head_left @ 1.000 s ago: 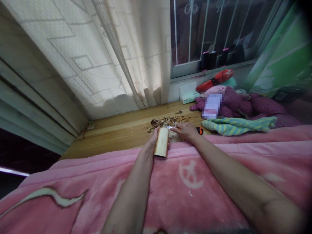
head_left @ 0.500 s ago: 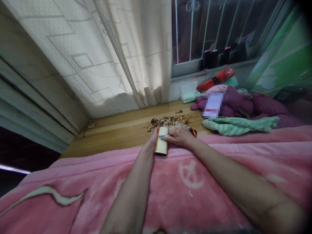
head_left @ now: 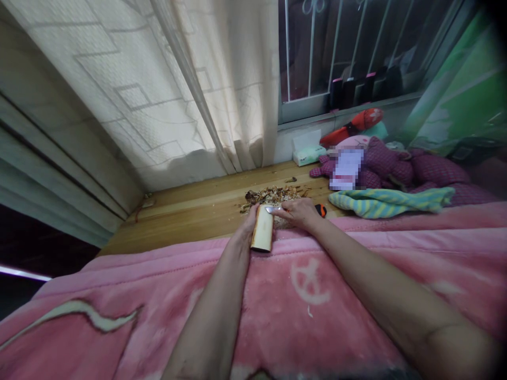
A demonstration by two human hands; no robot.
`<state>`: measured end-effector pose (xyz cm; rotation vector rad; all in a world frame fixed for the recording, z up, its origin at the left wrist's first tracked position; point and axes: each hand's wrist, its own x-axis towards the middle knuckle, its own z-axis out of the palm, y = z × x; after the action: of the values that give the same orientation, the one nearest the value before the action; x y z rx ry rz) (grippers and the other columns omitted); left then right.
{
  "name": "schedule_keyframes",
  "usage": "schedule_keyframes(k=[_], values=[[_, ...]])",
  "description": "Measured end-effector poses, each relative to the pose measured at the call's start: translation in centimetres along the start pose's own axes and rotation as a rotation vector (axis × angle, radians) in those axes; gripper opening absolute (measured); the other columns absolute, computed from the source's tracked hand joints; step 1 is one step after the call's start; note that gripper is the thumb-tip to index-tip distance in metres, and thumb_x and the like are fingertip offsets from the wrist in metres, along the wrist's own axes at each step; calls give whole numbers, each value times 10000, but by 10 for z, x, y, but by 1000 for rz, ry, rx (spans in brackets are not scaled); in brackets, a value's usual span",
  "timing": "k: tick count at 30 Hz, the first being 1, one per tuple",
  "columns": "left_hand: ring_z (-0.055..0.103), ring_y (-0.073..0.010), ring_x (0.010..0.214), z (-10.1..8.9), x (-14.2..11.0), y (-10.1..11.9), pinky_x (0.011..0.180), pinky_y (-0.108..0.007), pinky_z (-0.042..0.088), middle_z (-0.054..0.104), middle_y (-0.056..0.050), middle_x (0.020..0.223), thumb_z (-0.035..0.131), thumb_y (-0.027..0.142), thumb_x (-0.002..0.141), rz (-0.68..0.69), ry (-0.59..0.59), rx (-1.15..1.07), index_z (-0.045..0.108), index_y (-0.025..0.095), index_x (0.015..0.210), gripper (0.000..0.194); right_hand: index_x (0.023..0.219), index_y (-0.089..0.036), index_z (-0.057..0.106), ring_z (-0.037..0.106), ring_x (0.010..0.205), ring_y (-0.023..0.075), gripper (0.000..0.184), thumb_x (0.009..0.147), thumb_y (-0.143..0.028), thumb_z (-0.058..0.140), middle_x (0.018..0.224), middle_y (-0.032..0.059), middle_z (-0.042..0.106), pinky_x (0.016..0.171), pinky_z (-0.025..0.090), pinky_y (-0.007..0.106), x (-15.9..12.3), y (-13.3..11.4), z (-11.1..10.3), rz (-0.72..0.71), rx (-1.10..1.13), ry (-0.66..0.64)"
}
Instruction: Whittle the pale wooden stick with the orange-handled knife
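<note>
My left hand (head_left: 246, 226) is closed round a short pale wooden block (head_left: 263, 234), holding it upright-tilted over the edge of the pink blanket (head_left: 277, 311). My right hand (head_left: 300, 212) grips a knife with an orange and black handle (head_left: 321, 210). Its metal blade (head_left: 273, 209) lies across the block's far end. Just beyond the hands, a heap of wood shavings (head_left: 273, 196) lies on the wooden platform (head_left: 186, 216).
A cream curtain (head_left: 166, 89) hangs behind the platform, beside a barred window (head_left: 340, 47). A tissue pack (head_left: 307, 154), purple stuffed toys (head_left: 392, 171) and a striped green cloth (head_left: 388, 200) lie at the right. Bare wood extends to the left.
My right hand drew the blade back along the block towards me, then pushed it out again to the block's far end. The left hand kept hold of the block.
</note>
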<state>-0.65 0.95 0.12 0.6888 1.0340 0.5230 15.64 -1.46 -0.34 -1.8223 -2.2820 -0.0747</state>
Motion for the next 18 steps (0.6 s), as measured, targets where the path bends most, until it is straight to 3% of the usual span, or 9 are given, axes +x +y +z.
schedule_keyframes(k=[3, 7, 18], values=[[533, -189, 371, 1, -2, 0, 379, -291, 429, 562, -82, 455, 168, 520, 821, -5, -33, 28, 580, 98, 768, 591, 838, -218, 645, 589, 755, 176, 693, 805, -664, 116, 808, 84, 669, 611, 317, 253, 1, 8, 1, 71, -21, 15], [524, -184, 364, 1, -3, 1, 373, -287, 423, 550, -71, 445, 176, 520, 823, -4, -17, 10, 583, 98, 793, 587, 813, -213, 650, 589, 738, 177, 685, 815, -650, 122, 784, 81, 669, 601, 311, 254, 1, 9, 1, 65, -15, 67], [482, -123, 326, 1, 9, 0, 355, -219, 374, 570, -35, 481, 260, 392, 855, 123, 110, -71, 591, 91, 855, 448, 770, -187, 675, 580, 694, 150, 667, 817, -643, 190, 723, 69, 675, 601, 279, 246, -9, -18, 0, -244, 69, 51]])
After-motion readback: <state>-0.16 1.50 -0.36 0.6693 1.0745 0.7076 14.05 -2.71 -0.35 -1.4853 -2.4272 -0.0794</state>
